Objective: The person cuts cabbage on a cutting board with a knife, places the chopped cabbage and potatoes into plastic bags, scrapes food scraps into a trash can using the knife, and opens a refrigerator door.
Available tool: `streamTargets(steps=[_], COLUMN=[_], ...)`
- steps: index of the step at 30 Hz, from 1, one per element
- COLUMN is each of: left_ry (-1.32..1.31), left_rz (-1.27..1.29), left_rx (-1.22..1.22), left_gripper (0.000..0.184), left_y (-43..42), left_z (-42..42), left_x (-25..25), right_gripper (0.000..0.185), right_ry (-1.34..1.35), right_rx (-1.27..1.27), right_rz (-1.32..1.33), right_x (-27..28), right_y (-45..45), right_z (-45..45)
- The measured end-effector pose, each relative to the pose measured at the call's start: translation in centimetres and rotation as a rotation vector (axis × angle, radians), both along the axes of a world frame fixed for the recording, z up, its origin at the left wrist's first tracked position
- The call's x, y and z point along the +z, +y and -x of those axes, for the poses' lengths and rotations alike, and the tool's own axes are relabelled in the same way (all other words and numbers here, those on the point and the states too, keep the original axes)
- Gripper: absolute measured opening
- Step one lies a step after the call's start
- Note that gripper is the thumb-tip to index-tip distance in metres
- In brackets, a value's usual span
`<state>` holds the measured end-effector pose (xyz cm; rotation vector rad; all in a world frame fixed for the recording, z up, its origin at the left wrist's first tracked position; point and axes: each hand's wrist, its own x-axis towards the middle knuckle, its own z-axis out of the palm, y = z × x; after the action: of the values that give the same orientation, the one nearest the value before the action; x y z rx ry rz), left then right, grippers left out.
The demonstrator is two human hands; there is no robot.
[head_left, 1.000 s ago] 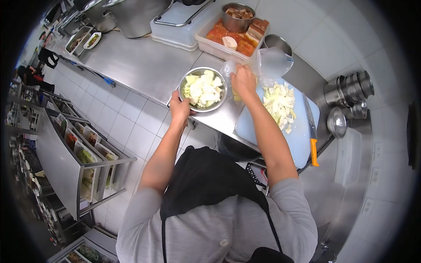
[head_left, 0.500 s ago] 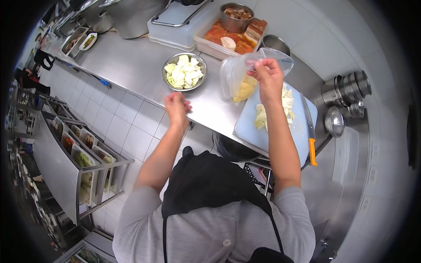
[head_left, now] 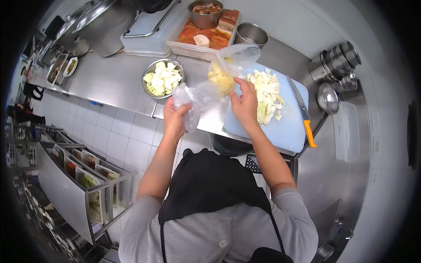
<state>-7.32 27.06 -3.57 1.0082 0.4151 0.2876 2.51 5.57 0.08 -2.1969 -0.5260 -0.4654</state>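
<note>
My left hand [head_left: 174, 118] is closed on a crumpled clear plastic bag [head_left: 191, 107] over the counter's front edge. Just beyond it stands a steel bowl [head_left: 144, 87] of chopped cabbage [head_left: 164, 78]. My right hand [head_left: 245, 101] has its thumb and fingers apart and holds nothing I can see. It is between a clear bag of yellow pieces [head_left: 221, 79] and a pile of chopped cabbage [head_left: 266, 94] on the blue cutting board [head_left: 285, 133]. Whether the two stretches of plastic join, I cannot tell. An orange-handled knife [head_left: 302, 105] lies along the board's right side.
Behind the bags, a plastic tub [head_left: 193, 50] holds orange-red meat, with a steel pot [head_left: 205, 19] on top. A steel pot [head_left: 251, 35] stands beside it. Stacked steel pots [head_left: 335, 61] line the right wall. A rack with food trays [head_left: 87, 175] is at left.
My left hand has taken hold of crumpled plastic. My right hand has let go of the bag's upper part and come down toward me. The view has shifted.
</note>
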Motion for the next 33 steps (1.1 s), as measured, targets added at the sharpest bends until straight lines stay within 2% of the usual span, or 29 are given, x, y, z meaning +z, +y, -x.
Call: streamTargets(steps=[2, 5, 6, 9, 11, 13, 14, 15, 16, 18, 21, 24, 25, 27, 28, 30, 31, 32, 33], left_ry=[0.102, -0.043, -0.167, -0.139, 0.000, 0.113, 0.091, 0.154, 0.180, 0.256, 0.238, 0.245, 0.268, 0.256, 0.247, 0.100, 0.029, -0.025, -0.144], left_rz=[-0.262, -0.441, -0.455, -0.515, -0.437, -0.396, -0.538, -0.740, -0.767, -0.649, -0.458, -0.986, -1.177, -0.984, -0.887, -0.314, -0.024, 0.380, 0.487], left_rx=[0.149, 0.128, 0.088, 0.047, 0.126, 0.225, 0.290, 0.234, 0.152, -0.048, -0.160, 0.128, 0.231, 0.187, 0.152, 0.048, -0.016, 0.008, -0.169], left_gripper=[0.045, 0.039, 0.037, 0.035, 0.031, 0.031, 0.038, 0.045, 0.043, 0.037, 0.043, 0.032, 0.029, 0.023, 0.020, 0.022, 0.023, 0.025, 0.025], left_y=[-0.4, -2.5, -3.4, -3.2, -1.3, 0.8, 1.1, 2.1, 2.1, 0.9, 0.7, 1.2, 1.3, 1.5, 1.3, 0.9, 0.6, 0.4, 1.6], left_z=[0.9, 1.8, 2.0, 2.3, 2.2, 2.3, 2.3, 2.4, 2.7, 3.1, 3.0, 2.2, 2.4, 2.3, 2.2, 2.4, 2.3, 2.3, 2.6], left_x=[0.7, 1.7, 1.9, 2.2, 0.7, -0.5, -0.9, -2.1, -2.1, 0.6, 0.6, -2.3, -2.5, -1.8, -1.1, -0.3, 1.0, 2.4, 1.3], right_gripper=[0.036, 0.034, 0.033, 0.032, 0.033, 0.036, 0.038, 0.039, 0.039, 0.039, 0.038, 0.036, 0.036, 0.036, 0.036, 0.035, 0.037, 0.038, 0.039], right_ry=[0.107, 0.260, 0.304, 0.445, 0.369, 0.423, 0.483, 0.543, 0.516, 0.454, 0.450, 1.028, 0.850, 0.466, 0.439, 0.392, 0.334, 0.279, 0.227], right_rx=[0.103, 0.258, 0.316, 0.239, 0.152, 0.172, 0.220, 0.268, 0.267, 0.240, 0.332, 0.458, 0.463, 0.446, 0.436, 0.391, 0.386, 0.374, 0.358], right_rz=[-0.142, -0.243, -0.262, -0.259, -0.275, -0.083, -0.056, -0.023, -0.003, 0.046, -0.114, -0.785, -0.530, -0.042, 0.056, 0.253, 0.260, 0.270, 0.281], right_x=[2.2, 3.1, 3.2, -1.6, -5.4, -5.1, -5.1, -5.0, -3.8, -1.0, -2.9, -1.0, -0.7, -0.1, 0.3, 1.1, 0.7, -0.2, -0.9], right_y=[0.5, 3.1, 3.6, 3.6, 2.1, 0.5, 0.0, 0.0, 0.5, 1.1, 2.8, 5.0, 5.1, 5.2, 5.2, 4.8, 4.5, 4.2, 3.9], right_z=[2.7, 5.7, 6.1, 2.8, 0.0, -0.5, -0.9, -1.0, -0.8, -0.4, -1.0, 0.4, 0.8, 0.8, 0.9, 1.2, 1.0, 0.7, 0.3])
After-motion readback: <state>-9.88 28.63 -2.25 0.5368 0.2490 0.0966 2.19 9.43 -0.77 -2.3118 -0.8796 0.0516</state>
